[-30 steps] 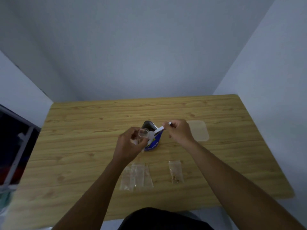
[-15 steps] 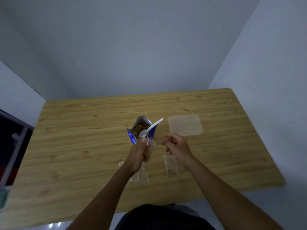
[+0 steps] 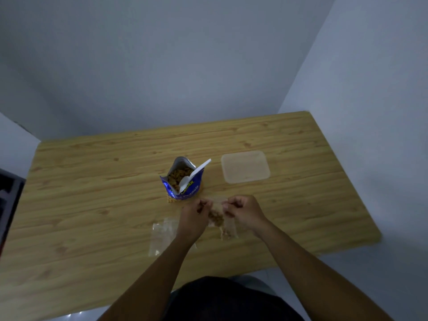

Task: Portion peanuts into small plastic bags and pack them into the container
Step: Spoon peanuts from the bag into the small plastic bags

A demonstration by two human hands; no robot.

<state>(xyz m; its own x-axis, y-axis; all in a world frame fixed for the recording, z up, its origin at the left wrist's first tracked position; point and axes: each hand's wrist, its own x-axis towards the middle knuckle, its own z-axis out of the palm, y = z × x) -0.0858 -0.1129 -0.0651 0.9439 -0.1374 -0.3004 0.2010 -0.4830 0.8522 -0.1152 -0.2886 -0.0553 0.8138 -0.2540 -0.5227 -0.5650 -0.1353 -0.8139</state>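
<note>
A small clear plastic bag with peanuts [image 3: 216, 216] hangs between my two hands above the table. My left hand [image 3: 194, 215] pinches its top left edge and my right hand [image 3: 243, 210] pinches its top right edge. Behind them stands an open blue peanut pouch [image 3: 180, 181] with a white spoon [image 3: 194, 173] leaning in it. A clear rectangular container [image 3: 245, 166] sits empty to the right of the pouch. Another small filled bag [image 3: 228, 230] lies flat on the table under my right wrist. A few empty clear bags [image 3: 161, 235] lie left of my left arm.
The wooden table [image 3: 92, 193] meets grey walls at the back and right. Its right edge runs close to the container. A dark frame [image 3: 9, 200] stands off the table's left edge.
My right hand let go of the spoon, which now leans in the pouch. The left hand lowered the small bag toward me, and the right hand came over to pinch its other edge.
</note>
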